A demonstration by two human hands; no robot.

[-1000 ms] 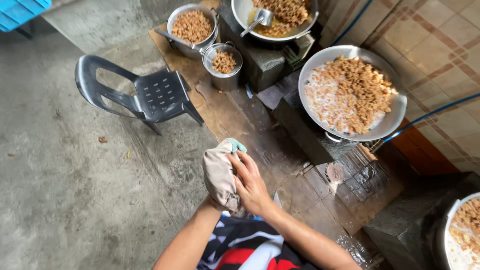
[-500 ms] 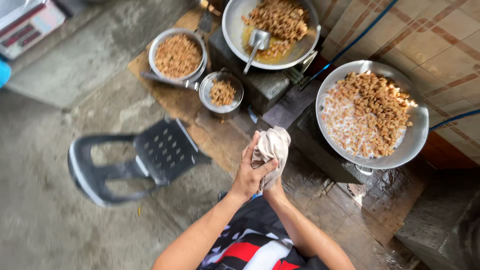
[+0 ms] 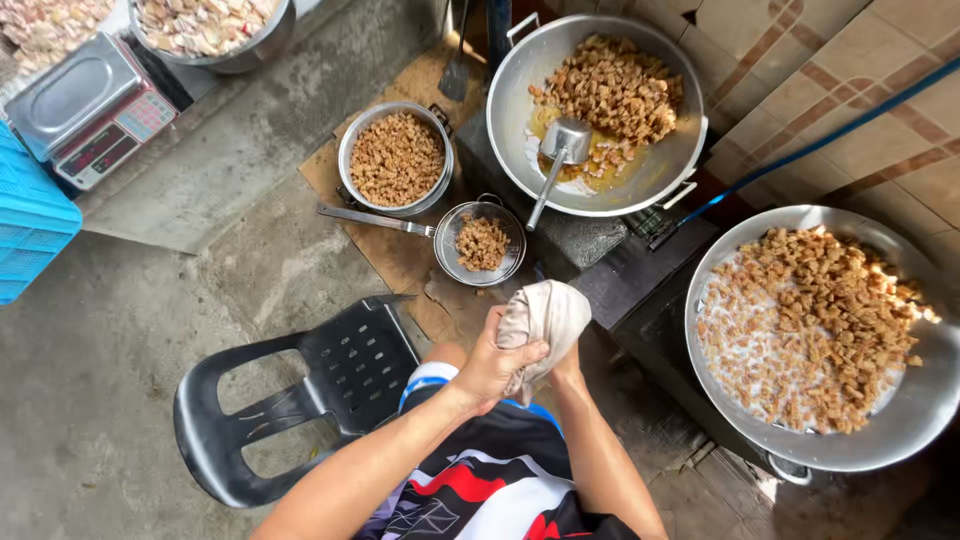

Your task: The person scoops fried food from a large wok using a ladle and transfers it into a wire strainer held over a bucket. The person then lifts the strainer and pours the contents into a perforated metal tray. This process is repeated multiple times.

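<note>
Head view, looking straight down. Both hands meet in front of the torso around 1 cloth (image 3: 548, 318), pale beige, bunched into a lump.

Left hand (image 3: 495, 365): fingers curled tight over the cloth's lower left side, gripping it. Right hand (image 3: 566, 362): mostly hidden under the cloth; only its edge and wrist show, pressed against the fabric, so it appears closed on it too.

The cloth is held in the air above the concrete floor (image 3: 120, 350), just below the strainer (image 3: 481, 243) and left of the dark stove block (image 3: 640, 290).

Surroundings:
- Black plastic chair (image 3: 290, 400), lower left, just beside the person's knee.
- Pot (image 3: 396, 160) of brown fried pieces, on cardboard (image 3: 400, 262).
- Strainer with long handle, holding a few pieces, near the pot.
- Wok (image 3: 600, 112) with fried pieces, oil and 1 ladle (image 3: 560, 150).
- Second wok (image 3: 815, 335), right, pieces in whitish liquid.
- Scale (image 3: 90, 108) and blue crate (image 3: 30, 225), upper left.
- Blue hose (image 3: 820, 140) across the tiled wall.
</note>
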